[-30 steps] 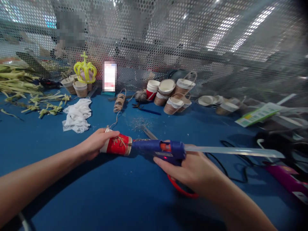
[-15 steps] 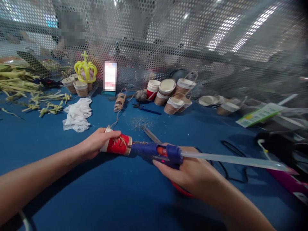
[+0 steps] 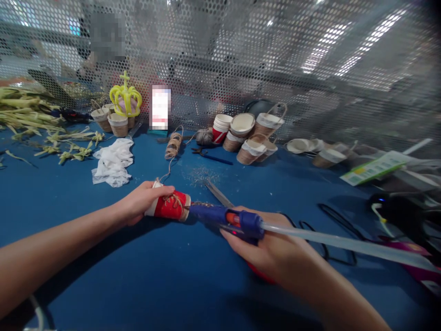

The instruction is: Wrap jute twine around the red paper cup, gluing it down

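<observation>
"Red cup point(image 3: 168, 205), is that what the left hand point(image 3: 142, 202) is holding?"

"Yes, from where I'm standing. That hand is grasping it by the pale end, thumb lying along the upper side, the other fingers curling mostly out of sight."

"Where is it, then?"

"Left of centre, low over the blue table point(image 3: 186, 280); whether it's resting there I can't tell. It's lying on its side, long axis running nearly crosswise, the tan-banded end facing the right hand point(image 3: 268, 239)."

"And what is that one doing?"

"Clenching a blue glue gun point(image 3: 223, 218), a clear glue stick point(image 3: 344, 241) jutting out behind. I'm not seeing the trigger from here."

"So how are the two lining up?"

"Almost end to end. The gun is pointing left, its nozzle meeting the banded end, either touching or stopping just short; I can't tell. The left hand is the nearer one, gripping the cup itself, while only the gun is bridging the gap from the right."

"Anything lying close?"

"Scissors point(image 3: 220, 193) are lying partly beneath the right hand, and twine point(image 3: 169, 171) is trailing from behind the cup to a wound bundle point(image 3: 173, 145)."
</observation>
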A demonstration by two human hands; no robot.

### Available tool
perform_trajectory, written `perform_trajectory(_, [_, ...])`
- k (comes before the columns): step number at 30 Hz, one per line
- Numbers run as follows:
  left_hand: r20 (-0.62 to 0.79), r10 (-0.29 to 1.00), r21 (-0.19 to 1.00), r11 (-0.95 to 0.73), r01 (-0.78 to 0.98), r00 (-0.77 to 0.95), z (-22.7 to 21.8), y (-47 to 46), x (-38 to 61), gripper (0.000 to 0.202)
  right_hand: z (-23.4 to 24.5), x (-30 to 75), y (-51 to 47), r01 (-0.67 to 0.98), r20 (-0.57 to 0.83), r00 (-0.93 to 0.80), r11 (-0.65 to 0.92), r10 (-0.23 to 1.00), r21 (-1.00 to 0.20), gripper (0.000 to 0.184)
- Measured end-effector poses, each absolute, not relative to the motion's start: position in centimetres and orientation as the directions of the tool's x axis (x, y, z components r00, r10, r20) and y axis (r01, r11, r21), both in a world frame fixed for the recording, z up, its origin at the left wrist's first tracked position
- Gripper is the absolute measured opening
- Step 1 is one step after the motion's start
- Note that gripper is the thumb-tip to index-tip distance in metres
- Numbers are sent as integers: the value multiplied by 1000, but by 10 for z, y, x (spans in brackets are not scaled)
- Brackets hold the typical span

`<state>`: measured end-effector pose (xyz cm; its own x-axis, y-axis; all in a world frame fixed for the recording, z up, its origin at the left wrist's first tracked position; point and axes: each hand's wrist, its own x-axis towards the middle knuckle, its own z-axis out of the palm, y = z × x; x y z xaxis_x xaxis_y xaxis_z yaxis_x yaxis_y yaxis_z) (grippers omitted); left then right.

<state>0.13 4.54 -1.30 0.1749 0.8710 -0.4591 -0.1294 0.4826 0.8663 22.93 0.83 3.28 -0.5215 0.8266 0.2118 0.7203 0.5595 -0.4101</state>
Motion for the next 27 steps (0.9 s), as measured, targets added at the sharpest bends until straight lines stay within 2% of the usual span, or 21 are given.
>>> perform_trajectory(6, [-433,879,882,459,-110,201,-12,43,1,26,33,227,12,783,152,-468,488,871,-386,17])
perform_trajectory(13, [-436,882,880,459,-120,176,-16,45,0,24,33,228,9,743,189,-543,573,818,-346,11])
perform_trajectory(20, [-431,880,882,458,-114,199,-16,44,0,25,35,226,9,752,183,-524,553,832,-359,12])
perform_trajectory(25, [-442,876,877,467,-112,192,-14,44,0,25,34,229,8,719,218,-592,631,776,-291,13])
perform_trajectory(27, [-441,877,877,466,-115,189,-14,44,1,25,35,230,8,714,226,-631,669,742,-203,17])
